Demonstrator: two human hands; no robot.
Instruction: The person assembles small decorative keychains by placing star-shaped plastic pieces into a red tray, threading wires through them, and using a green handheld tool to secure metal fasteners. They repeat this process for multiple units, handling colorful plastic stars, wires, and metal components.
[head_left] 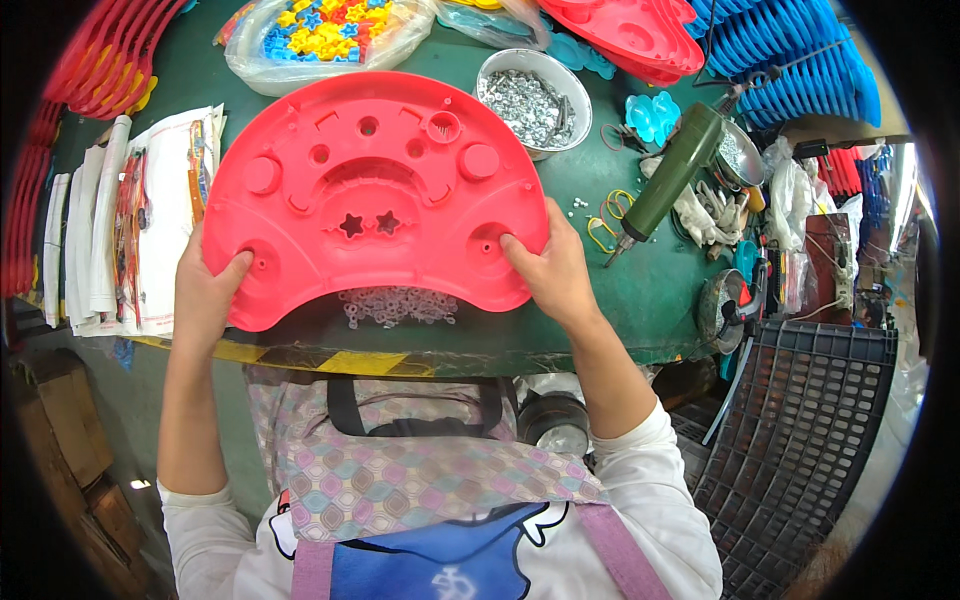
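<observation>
Between my two hands I hold a large pinkish-red plastic tray (pixel 370 245), curved like a crescent, with its moulded inner side toward me. It has two star-shaped holes, round posts and small bosses. My left hand (pixel 208 275) grips its left end, the thumb pressed into a recess. My right hand (pixel 553 265) holds the right end in the same way, thumb over the rim. Small clear plastic pieces (pixel 400 306) lie on the table just beyond its near edge, partly covered by the tray. The fingers behind the tray are hidden.
A white bucket (pixel 487 70) of metal hardware stands behind the tray. A green electric screwdriver (pixel 676 170) hangs at right. Yellow and blue stars (pixel 330 30) fill a plastic bag at the back. Blue moulded parts (pixel 810 70) are stacked far right; printed sheets (pixel 165 220) lie left.
</observation>
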